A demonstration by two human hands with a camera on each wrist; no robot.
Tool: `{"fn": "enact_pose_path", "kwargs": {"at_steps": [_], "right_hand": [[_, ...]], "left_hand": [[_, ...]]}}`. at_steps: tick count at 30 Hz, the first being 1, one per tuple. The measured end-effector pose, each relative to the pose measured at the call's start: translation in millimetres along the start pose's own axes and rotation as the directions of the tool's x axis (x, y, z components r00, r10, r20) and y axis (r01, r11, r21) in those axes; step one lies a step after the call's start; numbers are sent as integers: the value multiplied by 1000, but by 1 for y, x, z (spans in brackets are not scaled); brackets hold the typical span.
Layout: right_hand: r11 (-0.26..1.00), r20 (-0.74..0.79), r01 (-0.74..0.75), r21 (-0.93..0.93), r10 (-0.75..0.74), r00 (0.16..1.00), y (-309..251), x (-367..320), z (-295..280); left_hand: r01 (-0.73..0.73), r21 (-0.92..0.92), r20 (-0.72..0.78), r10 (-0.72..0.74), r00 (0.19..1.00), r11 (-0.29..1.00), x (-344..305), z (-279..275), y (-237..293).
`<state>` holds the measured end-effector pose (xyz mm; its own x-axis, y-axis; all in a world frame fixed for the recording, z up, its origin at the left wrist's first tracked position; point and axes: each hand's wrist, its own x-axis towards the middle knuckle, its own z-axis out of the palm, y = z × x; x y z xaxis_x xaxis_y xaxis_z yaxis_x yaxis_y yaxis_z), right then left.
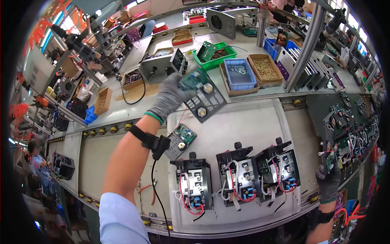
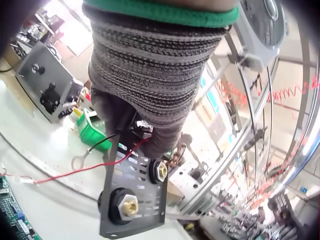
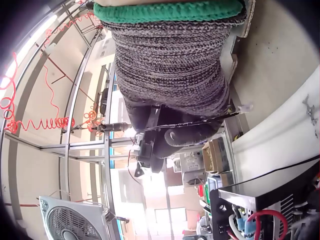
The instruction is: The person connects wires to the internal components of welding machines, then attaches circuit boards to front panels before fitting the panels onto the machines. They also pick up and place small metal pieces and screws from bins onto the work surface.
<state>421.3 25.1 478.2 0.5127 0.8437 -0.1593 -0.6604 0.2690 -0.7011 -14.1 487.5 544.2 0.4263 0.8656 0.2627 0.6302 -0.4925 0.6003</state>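
Left hand (image 1: 168, 95) grips slotted panel (image 1: 207, 101); right hand (image 1: 328, 183) holds small board (image 1: 332, 157). Three black units (image 1: 237, 173) on pale pallet (image 1: 243, 122), green bin (image 1: 228, 52) beyond.

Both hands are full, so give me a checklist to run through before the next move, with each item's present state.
1. Left hand grips the vented panel: ok.
2. Right hand grips the circuit-board part: ok.
3. Two brass fittings present on the vented panel: ok.
4. Brass fittings tight: cannot tell.
5. Ring terminal fastened: not ok, hangs free.
6. Three wired units on the white board: ok.
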Motion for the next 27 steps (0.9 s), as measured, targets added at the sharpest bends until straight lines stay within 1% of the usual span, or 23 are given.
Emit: {"fn": "enact_pose_path", "kwargs": {"at_steps": [1,2,4,5,6,8,9,10,12,13,14,16,17,18,19,20,21,22,23,24,25,26,27], "right_hand": [[1000,25,16,4,-17,1000,2,-9,5],[1000,36,14,10,-15,999,3,-16,3],[999,159,48,-19,-44,986,6,-26,-10],[999,325,-1,-52,18,946,2,-25,-26],[999,340,-3,-51,20,940,9,-28,-29],[992,322,107,-65,-81,943,21,-32,-31],[992,391,107,-60,-75,917,30,-36,-24],[997,518,44,-66,-4,856,37,-46,-6],[1000,518,-12,-2,11,855,61,-77,-1],[1000,484,-24,-5,23,875,70,-100,-2],[999,446,-35,-10,36,894,74,-123,-6],[993,181,-119,-15,120,976,79,-159,-31],[990,224,-124,-70,136,965,74,-181,-31],[985,273,-121,-125,151,950,71,-199,-33],[976,251,-212,-43,216,944,75,-209,-53],[969,218,-224,-103,242,946,75,-225,-57],[959,207,-275,-74,284,936,81,-235,-68],[944,197,-326,-45,328,924,89,-241,-79],[934,179,-351,-61,356,917,96,-249,-81],[923,160,-377,-77,385,909,105,-254,-83],[911,135,-409,-47,412,901,121,-250,-96],[917,85,-398,-21,398,913,138,-243,-106],[928,74,-370,-47,373,925,144,-240,-101]], "left_hand": [[61,-215,-56,-75,996,975,-10,-23,-7],[103,-425,-92,-157,983,899,-25,-50,-10],[201,-627,-143,-364,920,753,-73,-106,-7],[126,-800,-136,-382,914,587,-95,-126,18],[46,-923,-120,-398,909,381,-121,-138,32],[139,-892,-50,-400,915,430,-160,-166,-6],[206,-877,8,-414,910,434,-177,-169,-10],[161,-875,-75,-456,887,456,-202,-159,-10],[90,-932,-56,-386,921,350,-257,-137,-4],[16,-968,-78,-361,929,251,-290,-125,4],[16,-993,-21,-308,951,117,-326,-113,-2],[59,-997,51,-169,984,43,-406,-82,27],[69,-997,62,-147,987,45,-439,-67,30],[108,-993,104,-83,991,41,-468,-52,28],[178,-984,180,-125,976,-30,-493,-35,50],[239,-960,259,-143,955,-147,-518,-12,63],[340,-917,375,-163,913,-209,-537,12,81],[353,-917,395,-302,868,-185,-555,37,105],[370,-917,399,-294,869,-151,-566,61,135],[379,-902,427,-304,852,-207,-572,88,153],[500,-839,543,-252,801,-215,-575,114,145],[462,-875,483,-312,818,-145,-578,131,158],[462,-873,485,-371,792,-155,-570,151,159]]}}
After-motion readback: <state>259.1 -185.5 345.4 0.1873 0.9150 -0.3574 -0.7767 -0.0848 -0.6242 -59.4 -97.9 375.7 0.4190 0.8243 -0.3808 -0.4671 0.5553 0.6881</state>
